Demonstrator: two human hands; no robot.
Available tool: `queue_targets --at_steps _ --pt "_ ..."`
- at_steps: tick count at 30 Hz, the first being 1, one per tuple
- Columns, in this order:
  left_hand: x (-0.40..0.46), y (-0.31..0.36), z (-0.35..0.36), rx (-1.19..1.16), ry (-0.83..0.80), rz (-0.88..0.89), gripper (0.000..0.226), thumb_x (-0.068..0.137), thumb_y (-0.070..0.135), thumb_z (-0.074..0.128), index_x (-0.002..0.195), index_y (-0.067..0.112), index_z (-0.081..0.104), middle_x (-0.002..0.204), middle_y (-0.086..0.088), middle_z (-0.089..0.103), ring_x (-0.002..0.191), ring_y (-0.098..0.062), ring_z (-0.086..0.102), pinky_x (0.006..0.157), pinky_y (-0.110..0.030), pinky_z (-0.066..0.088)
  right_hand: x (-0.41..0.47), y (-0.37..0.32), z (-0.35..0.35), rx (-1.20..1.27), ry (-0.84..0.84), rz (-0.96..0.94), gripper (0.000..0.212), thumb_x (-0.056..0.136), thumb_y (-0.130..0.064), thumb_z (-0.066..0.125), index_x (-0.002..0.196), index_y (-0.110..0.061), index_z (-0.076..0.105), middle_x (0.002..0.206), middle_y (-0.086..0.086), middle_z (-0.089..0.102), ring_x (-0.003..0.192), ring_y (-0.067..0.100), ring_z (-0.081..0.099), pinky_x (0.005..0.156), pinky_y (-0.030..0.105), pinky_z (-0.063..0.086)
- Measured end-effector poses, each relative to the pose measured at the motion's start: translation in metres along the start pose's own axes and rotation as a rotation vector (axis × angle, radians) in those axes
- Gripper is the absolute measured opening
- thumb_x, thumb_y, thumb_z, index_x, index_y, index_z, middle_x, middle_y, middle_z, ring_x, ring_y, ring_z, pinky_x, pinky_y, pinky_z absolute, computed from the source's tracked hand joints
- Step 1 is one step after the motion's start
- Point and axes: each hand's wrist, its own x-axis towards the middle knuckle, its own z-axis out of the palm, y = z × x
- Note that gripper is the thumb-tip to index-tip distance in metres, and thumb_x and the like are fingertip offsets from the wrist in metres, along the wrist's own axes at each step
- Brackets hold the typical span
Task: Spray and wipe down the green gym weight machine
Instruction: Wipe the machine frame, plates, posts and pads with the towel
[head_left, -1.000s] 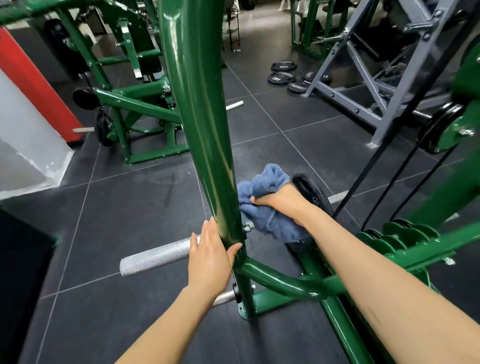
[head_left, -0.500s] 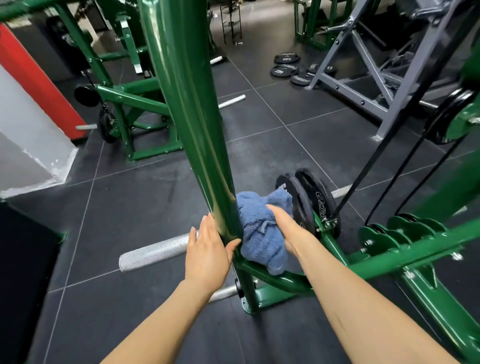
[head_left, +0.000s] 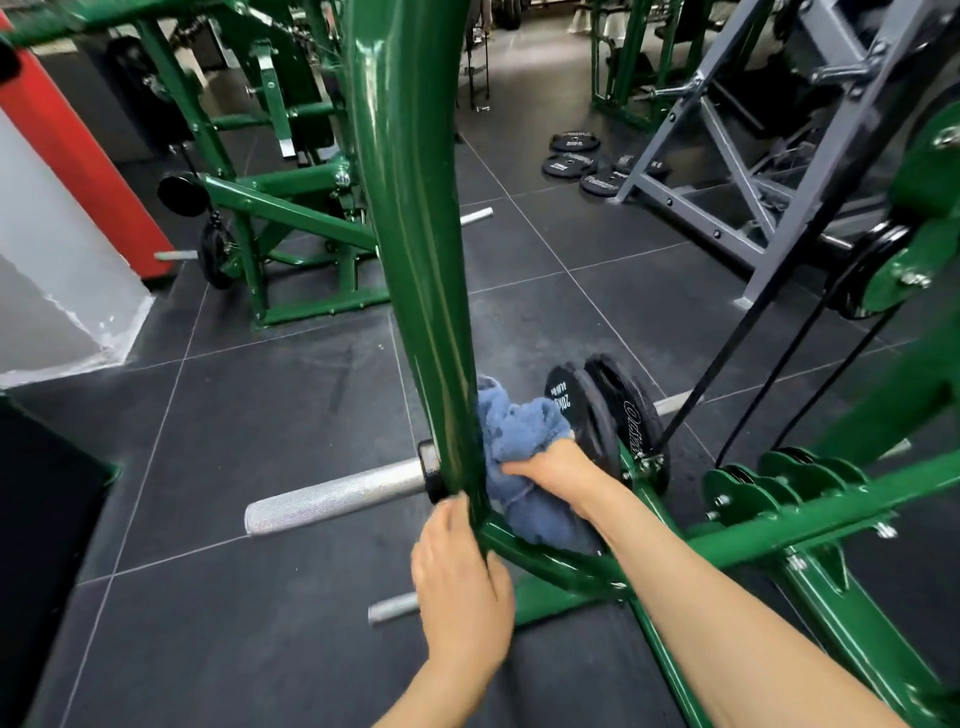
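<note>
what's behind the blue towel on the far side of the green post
Behind the bunched blue terry towel, held by the right hand against the glossy green steel post, stand two upright black weight plates. Their lower near edges are hidden by towel and hand.

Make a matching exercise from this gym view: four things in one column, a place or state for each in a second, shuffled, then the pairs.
Things
1. cloth
2. left hand
3. silver peg
4. loose plates

Places or states
A. flat on the floor by the grey rack
B. sticks out left from the green post
C. wraps round the post's base
D. pressed to the post by the right hand

Pairs: 1-D, 2-C, 3-B, 4-A
</note>
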Motion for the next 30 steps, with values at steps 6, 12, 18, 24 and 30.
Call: queue_targets --at_steps 6,12,18,24,30 --pt "0.02 0.021 0.006 -0.105 -0.429 -0.08 0.059 0.096 0.011 0.039 0.152 0.012 0.02 0.152 -0.004 0.031 0.135 -0.019 0.038 0.106 -0.023 0.028 0.009 0.028 -0.003 0.061 0.195 0.134 0.04 0.063 -0.021 0.073 0.1 -0.007 0.065 0.109 0.016 0.069 0.099 0.028 0.065 0.087 0.035 0.053" --pt "0.037 0.008 0.001 -0.04 -0.427 -0.085 0.055 0.092 0.011 0.042 0.146 0.015 0.034 0.142 -0.007 0.044 0.124 -0.025 0.049 0.101 -0.03 0.039 0.008 0.024 0.009 0.494 0.005 0.235 0.022 0.079 -0.005 0.066 0.101 -0.002 0.064 0.08 0.015 0.068 0.067 0.024 0.066 0.064 0.031 0.056" --pt "0.04 -0.003 -0.014 -0.05 -0.293 -0.103 0.027 0.089 0.014 0.045 0.11 0.023 0.059 0.111 0.003 0.061 0.104 -0.021 0.059 0.085 -0.031 0.046 -0.009 0.025 0.001 0.465 -0.1 0.222 0.013 0.078 -0.004 0.062 0.091 -0.002 0.064 0.076 0.016 0.069 0.065 0.026 0.067 0.059 0.031 0.054" --pt "0.055 -0.007 -0.062 0.1 -0.181 0.06 0.021 0.085 0.014 0.047 0.093 0.022 0.064 0.101 0.005 0.065 0.097 -0.022 0.059 0.08 -0.032 0.045 -0.038 -0.039 -0.009 0.43 0.122 0.005 0.024 0.075 -0.012 0.074 0.096 -0.003 0.07 0.087 0.012 0.074 0.083 0.028 0.071 0.081 0.041 0.057" --pt "0.086 -0.016 -0.093 -0.012 0.072 0.018 0.028 0.085 0.005 0.049 0.11 0.016 0.058 0.114 -0.003 0.055 0.104 -0.027 0.055 0.085 -0.037 0.044 -0.098 -0.123 0.007 0.592 0.5 -0.475 0.033 0.081 -0.004 0.073 0.111 -0.013 0.062 0.108 -0.008 0.066 0.096 -0.002 0.064 0.089 0.015 0.049"
